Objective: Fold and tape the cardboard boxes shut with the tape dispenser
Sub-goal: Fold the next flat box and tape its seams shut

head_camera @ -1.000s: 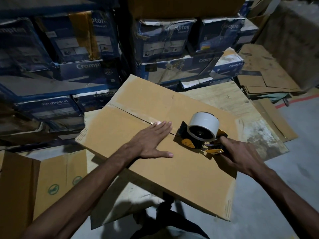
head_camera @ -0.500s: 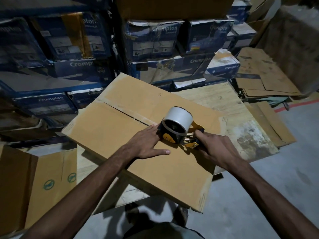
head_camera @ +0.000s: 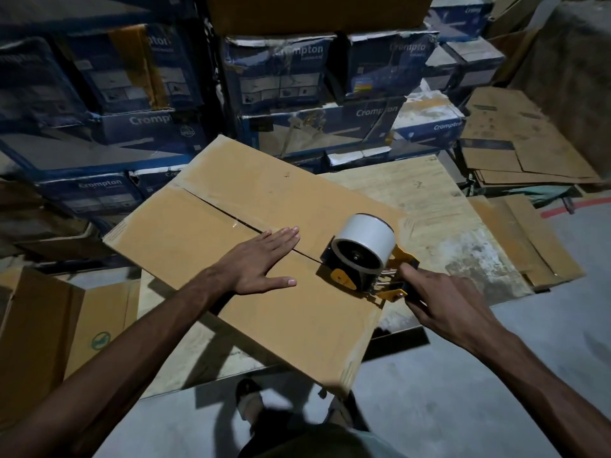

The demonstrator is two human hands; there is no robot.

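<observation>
Right hand [head_camera: 443, 302] grips the handle of the tape dispenser [head_camera: 360, 256], its nose on the cardboard box [head_camera: 297, 319] at the near end of the seam [head_camera: 224, 211]. Left hand [head_camera: 261, 259] presses flat beside it. Best hold both flaps level and pull straight, firmly.

A brown cardboard box [head_camera: 185, 233] lies across the middle of the frame, its two top flaps folded flat and meeting along a diagonal seam. A yellow-and-black tape dispenser [head_camera: 363, 251] carrying a white roll sits on that seam, near the box's right edge.

Dim, harsh overhead light; hard shadows below, edges bent, corners murky.
</observation>
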